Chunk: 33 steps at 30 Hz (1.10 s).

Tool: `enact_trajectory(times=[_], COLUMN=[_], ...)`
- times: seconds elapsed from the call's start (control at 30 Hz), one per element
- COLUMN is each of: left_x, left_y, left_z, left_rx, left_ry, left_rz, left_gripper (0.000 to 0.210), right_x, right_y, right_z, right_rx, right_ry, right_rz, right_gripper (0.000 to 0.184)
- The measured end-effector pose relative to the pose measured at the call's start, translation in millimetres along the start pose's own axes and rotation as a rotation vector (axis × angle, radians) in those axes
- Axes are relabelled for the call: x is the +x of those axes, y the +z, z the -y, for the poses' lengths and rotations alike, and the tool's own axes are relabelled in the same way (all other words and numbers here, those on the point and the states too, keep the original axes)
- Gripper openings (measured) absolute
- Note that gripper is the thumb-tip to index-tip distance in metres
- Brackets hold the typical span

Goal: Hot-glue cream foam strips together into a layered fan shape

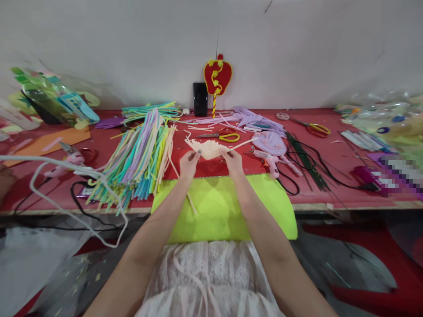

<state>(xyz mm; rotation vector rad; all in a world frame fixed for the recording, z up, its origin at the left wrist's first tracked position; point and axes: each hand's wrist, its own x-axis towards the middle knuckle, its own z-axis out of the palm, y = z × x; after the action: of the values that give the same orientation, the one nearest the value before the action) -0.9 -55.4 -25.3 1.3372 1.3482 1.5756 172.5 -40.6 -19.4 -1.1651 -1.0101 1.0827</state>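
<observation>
"Where's the cream fuzzy piece (209, 150)?"

"Just beyond the far edge of the green sheet (224, 211), over the red board (211, 169). I can't tell whether it touches the board."

"And the hands?"

"The left hand (189, 164) pinches the piece's left end between thumb and fingers. The right hand (234, 161) is closed on the right end the same way. Both forearms reach across the sheet."

"Is anything lying on the sheet?"

"A thin cream stem (192, 206) runs down onto its left part."

"What's around it?"

"Left of the sheet, a big heap of coloured stems (139, 154). Well beyond its far edge, a pair of scissors (218, 135), then an upright black phone (200, 99) beside a red apple-shaped ornament (222, 79)."

"And on the other side?"

"A pink glue gun (272, 166) by the sheet's far right corner, and a lilac piece (269, 143) farther beyond that corner. Dark green stems (302, 158) lie to the sheet's right."
</observation>
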Motion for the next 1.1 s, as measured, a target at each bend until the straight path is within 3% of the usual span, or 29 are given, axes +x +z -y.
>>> enact_trajectory(times=[0.2, 0.47, 0.7, 1.1], left_x=[0, 5, 7, 1], left_y=[2.6, -4.4, -6.4, -4.3], left_z=[0, 9, 8, -3], left_rx=[-0.051, -0.105, -0.131, -0.142], left_ry=[-0.005, -0.023, -0.003, -0.037], left_rz=[-0.002, -0.179, -0.24, -0.112], left_gripper=[0.022, 0.017, 0.016, 0.017], right_x=[0, 1, 2, 0], right_y=[-2, -4, -6, -5], right_z=[1, 2, -1, 4], right_rx=[-0.009, -0.031, -0.045, -0.054], right_ry=[-0.041, -0.064, -0.079, -0.099], right_rz=[-0.043, -0.07, -0.09, -0.098], right_gripper=[0.049, 0.05, 0.05, 0.046])
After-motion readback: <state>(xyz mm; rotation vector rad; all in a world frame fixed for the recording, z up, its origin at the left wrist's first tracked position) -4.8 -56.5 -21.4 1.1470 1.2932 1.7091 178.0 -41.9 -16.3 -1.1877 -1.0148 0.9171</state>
